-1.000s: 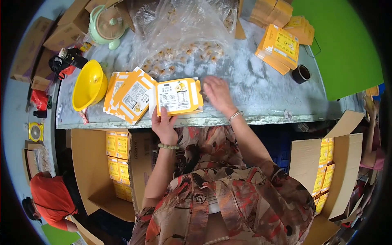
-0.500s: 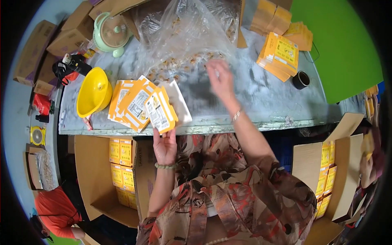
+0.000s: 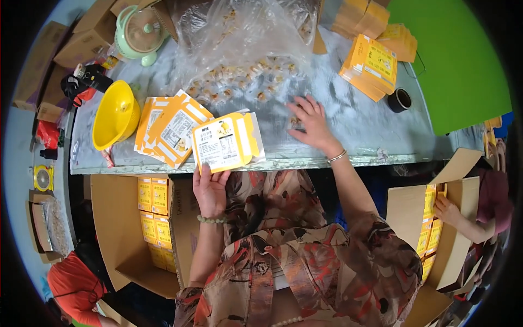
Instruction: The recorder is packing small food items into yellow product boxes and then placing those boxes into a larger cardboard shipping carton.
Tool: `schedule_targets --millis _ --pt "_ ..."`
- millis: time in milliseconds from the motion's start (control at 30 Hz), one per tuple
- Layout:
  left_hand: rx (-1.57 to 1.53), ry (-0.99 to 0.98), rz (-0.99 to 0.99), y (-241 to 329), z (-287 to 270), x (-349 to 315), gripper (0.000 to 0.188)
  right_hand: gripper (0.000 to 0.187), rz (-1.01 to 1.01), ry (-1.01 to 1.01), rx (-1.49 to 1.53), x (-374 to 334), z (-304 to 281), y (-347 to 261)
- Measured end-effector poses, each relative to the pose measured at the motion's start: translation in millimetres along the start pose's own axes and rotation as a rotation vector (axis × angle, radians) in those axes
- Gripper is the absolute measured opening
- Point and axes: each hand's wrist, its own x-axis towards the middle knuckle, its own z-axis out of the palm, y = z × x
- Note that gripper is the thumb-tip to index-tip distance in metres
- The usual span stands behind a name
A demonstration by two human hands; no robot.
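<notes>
My left hand (image 3: 211, 192) is closed on the lower edge of a yellow-and-white folding carton (image 3: 223, 143), whose side flaps stick out to the right. My right hand (image 3: 315, 124) is over the table, fingers spread, and between its thumb and fingers a small clear-wrapped packet (image 3: 296, 122) lies on the tabletop. Whether the fingers touch that packet I cannot tell. More small wrapped packets (image 3: 239, 76) are strewn at the mouth of a large clear plastic bag (image 3: 245, 41). Left of the held carton, several flat cartons (image 3: 175, 128) lie fanned out.
A yellow basin (image 3: 116, 115) and a green lidded pot (image 3: 140, 34) stand at the left. Stacked flat cartons (image 3: 370, 65) and a dark cup (image 3: 399, 100) are at the right. Open cardboard boxes (image 3: 133, 234) holding yellow packs flank my lap. A co-worker's hand (image 3: 449, 211) reaches into the right box.
My right hand has come nearer and spread its fingers over a small packet. My left hand has turned the carton so its printed panel faces up. The co-worker's hand has entered the right box.
</notes>
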Motion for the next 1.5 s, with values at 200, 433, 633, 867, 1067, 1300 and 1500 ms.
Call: schedule_targets --millis 200,433,633,867,1067,1300,1500 --pt "0.044 0.027 0.019 -5 -1 6 0.026 0.042 0.408 0.103 0.974 -19 -23 44" --pt "0.073 0.037 0.011 -13 3 6 0.022 0.023 0.341 0.148 0.434 0 -14 41" --pt "0.081 0.049 -0.009 -18 8 7 0.023 0.030 0.299 0.169 -0.002 11 -14 76" --pt "0.182 0.052 0.045 -31 28 17 0.028 0.036 0.243 0.152 0.409 8 5 21" --pt "0.234 0.036 0.044 -50 49 25 0.030 0.045 0.470 0.193 0.842 1 33 -47" --pt "-0.023 0.002 -0.007 -47 47 13 0.025 0.048 0.377 0.183 1.553 23 -1 -58" --pt "0.873 -0.422 0.500 36 23 -7 0.038 0.048 -0.224 -0.342 0.981 51 -124 -76"
